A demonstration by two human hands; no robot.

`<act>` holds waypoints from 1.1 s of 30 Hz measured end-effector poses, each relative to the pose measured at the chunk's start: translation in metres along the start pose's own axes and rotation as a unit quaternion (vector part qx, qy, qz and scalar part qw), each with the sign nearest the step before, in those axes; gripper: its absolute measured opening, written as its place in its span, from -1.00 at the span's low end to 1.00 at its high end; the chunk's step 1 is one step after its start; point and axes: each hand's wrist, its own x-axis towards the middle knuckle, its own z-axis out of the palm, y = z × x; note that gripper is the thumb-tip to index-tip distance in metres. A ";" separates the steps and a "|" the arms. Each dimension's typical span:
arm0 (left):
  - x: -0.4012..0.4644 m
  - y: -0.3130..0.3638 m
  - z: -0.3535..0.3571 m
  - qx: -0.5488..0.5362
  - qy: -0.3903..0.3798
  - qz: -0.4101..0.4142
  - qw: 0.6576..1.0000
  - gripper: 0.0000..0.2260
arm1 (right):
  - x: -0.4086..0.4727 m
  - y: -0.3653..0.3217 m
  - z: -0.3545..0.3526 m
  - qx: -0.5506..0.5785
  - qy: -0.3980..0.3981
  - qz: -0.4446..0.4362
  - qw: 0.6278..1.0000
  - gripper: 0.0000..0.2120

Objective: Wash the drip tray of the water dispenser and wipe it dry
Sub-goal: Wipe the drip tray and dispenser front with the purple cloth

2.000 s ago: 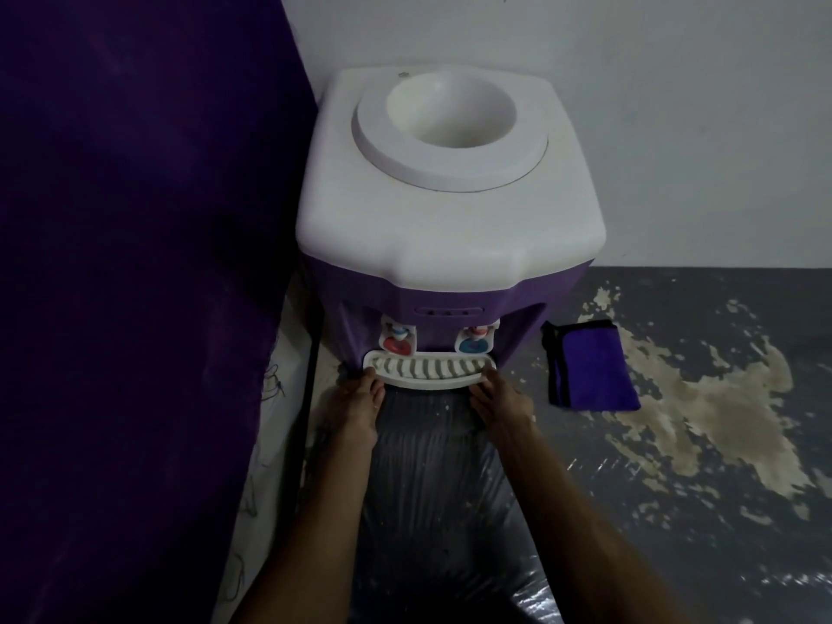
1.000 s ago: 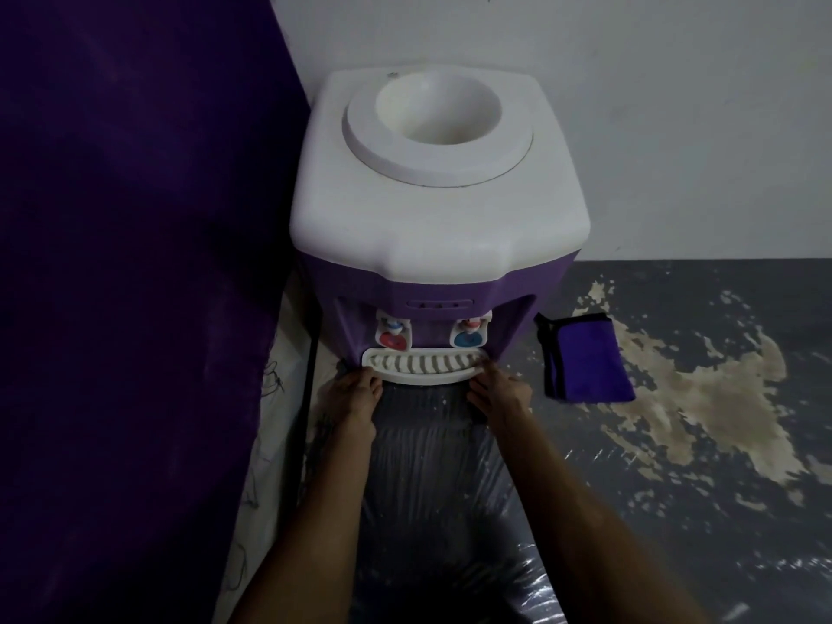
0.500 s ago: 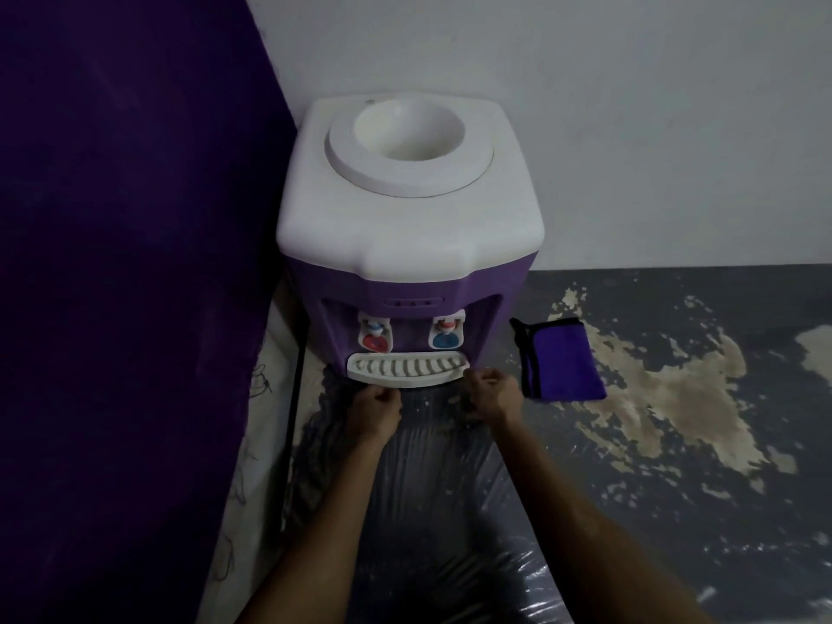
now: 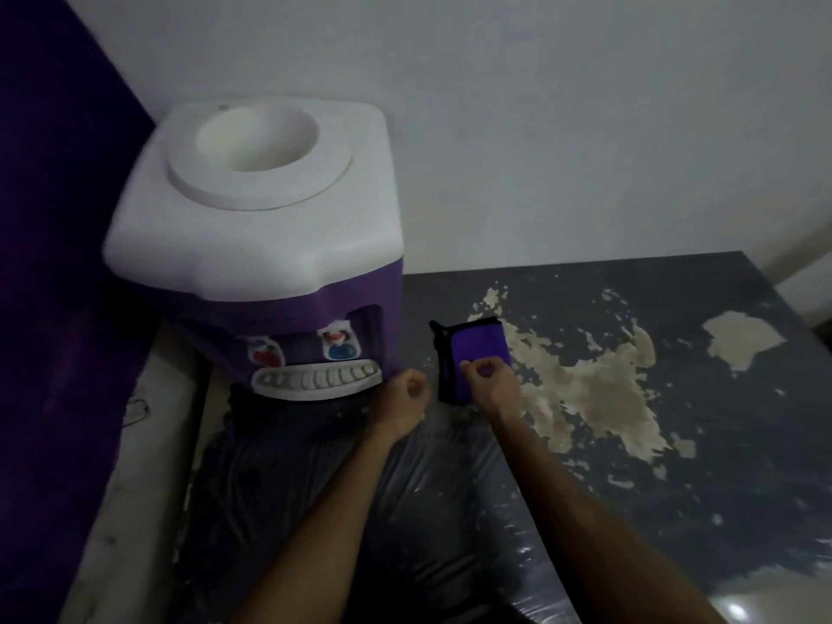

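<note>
The white slotted drip tray point(image 4: 315, 379) sits in its place at the foot of the purple and white water dispenser point(image 4: 261, 245), under the two taps. My left hand point(image 4: 402, 395) hovers just right of the tray with its fingers curled, holding nothing. My right hand point(image 4: 488, 381) lies over the near half of a folded purple cloth point(image 4: 477, 344) on the counter, thumb and fingers curled and pinching the fabric. The cloth still lies flat.
The dispenser stands on a dark counter point(image 4: 675, 466) with pale patches of worn coating point(image 4: 599, 389). Shiny plastic film point(image 4: 405, 511) covers the counter's near part. A purple panel point(image 4: 54, 308) closes the left side and a white wall point(image 4: 540, 128) runs behind.
Both hands left the front of the drip tray and moved right. The right hand now lies on the purple cloth. The view swung right, and the tray stayed in the dispenser.
</note>
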 end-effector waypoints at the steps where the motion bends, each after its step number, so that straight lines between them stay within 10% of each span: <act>1: 0.003 0.006 0.007 0.007 0.004 0.003 1.000 -0.77 | 0.006 0.005 -0.007 -0.013 0.000 -0.009 1.000 -0.68; 12: 0.048 0.039 0.058 0.097 0.002 0.001 0.995 -0.55 | 0.061 0.025 -0.036 -0.094 -0.025 -0.032 0.995 -0.42; 21: 0.081 0.049 0.074 -0.036 0.066 -0.084 0.994 -0.40 | 0.089 0.023 -0.031 -0.058 -0.058 0.001 0.997 -0.47; 33: 0.069 0.041 0.062 -0.167 0.047 -0.099 0.980 -0.78 | 0.076 0.015 -0.045 0.065 -0.118 -0.081 0.988 -0.79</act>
